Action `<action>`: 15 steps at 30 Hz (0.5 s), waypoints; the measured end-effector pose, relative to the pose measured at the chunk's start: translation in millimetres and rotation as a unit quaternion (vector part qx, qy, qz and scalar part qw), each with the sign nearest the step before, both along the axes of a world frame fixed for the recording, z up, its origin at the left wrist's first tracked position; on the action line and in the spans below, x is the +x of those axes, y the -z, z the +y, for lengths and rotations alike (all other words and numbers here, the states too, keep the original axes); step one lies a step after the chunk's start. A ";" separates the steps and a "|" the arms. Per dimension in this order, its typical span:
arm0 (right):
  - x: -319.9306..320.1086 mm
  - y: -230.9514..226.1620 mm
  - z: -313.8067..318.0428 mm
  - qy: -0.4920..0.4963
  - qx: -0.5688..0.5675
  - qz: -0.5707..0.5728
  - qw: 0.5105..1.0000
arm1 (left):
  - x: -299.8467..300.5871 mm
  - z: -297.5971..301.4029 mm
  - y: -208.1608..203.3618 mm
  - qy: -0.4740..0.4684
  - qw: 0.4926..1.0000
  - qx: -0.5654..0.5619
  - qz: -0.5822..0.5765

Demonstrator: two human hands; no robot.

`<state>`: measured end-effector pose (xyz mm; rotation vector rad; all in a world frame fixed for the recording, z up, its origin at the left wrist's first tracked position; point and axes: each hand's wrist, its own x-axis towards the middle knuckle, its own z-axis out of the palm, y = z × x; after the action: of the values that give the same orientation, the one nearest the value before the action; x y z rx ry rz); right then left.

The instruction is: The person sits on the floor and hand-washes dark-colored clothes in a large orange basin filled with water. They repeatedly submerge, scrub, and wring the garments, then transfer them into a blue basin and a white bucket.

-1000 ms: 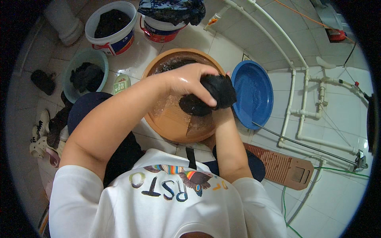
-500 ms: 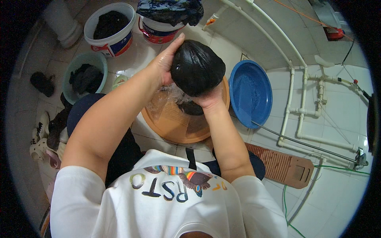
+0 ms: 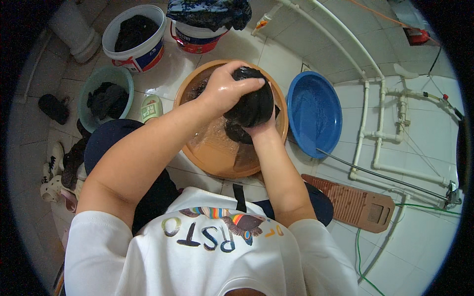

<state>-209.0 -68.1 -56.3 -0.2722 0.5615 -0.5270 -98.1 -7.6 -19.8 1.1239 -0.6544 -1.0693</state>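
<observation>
1. Left hand (image 3: 224, 93) curls over the upper left of a bunched black cloth (image 3: 253, 106), thumb laid across it; the right hand (image 3: 263, 128) cups it from below, fingers mostly hidden. Neither is spread wide: the 2 hold the bundle between them.
2. That cloth sits above the orange basin (image 3: 212, 160), toward its right side. More dark fabric (image 3: 237, 132) shows just beneath; whether it belongs to the same piece, I cannot tell.
3. Wet skin against soaked fabric could let the bundle slip, most likely if the lower palm drops away.
4. Hard squeezing might throw water over the rim and leave the floor tiles (image 3: 279, 59) slick.
5. Materials: the cloth looks soft and dull, rounded like a ball with folds. The basin is smooth, round plastic, with rippled water inside. Beside it, the blue basin (image 3: 313, 113) appears oval and shallow; the brown washboard (image 3: 365, 204) is rigid, with parallel ridges and rounded corners.
</observation>
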 end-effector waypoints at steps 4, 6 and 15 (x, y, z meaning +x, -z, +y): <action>-1.3 -9.1 -3.8 0.032 -0.010 0.014 0.999 | 0.8 -2.0 -5.7 -0.087 0.989 0.062 0.103; -0.2 -11.4 -5.3 0.077 -0.017 0.037 0.996 | 4.8 -4.8 1.4 -0.093 0.977 0.078 0.177; -10.0 -18.7 -18.9 -0.033 -0.375 0.129 0.917 | 17.5 -12.7 12.1 0.094 0.910 0.244 0.322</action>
<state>-219.0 -87.0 -37.6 -1.1038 0.5828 -0.6295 -80.6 -20.3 -31.9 1.0392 0.0459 -1.7268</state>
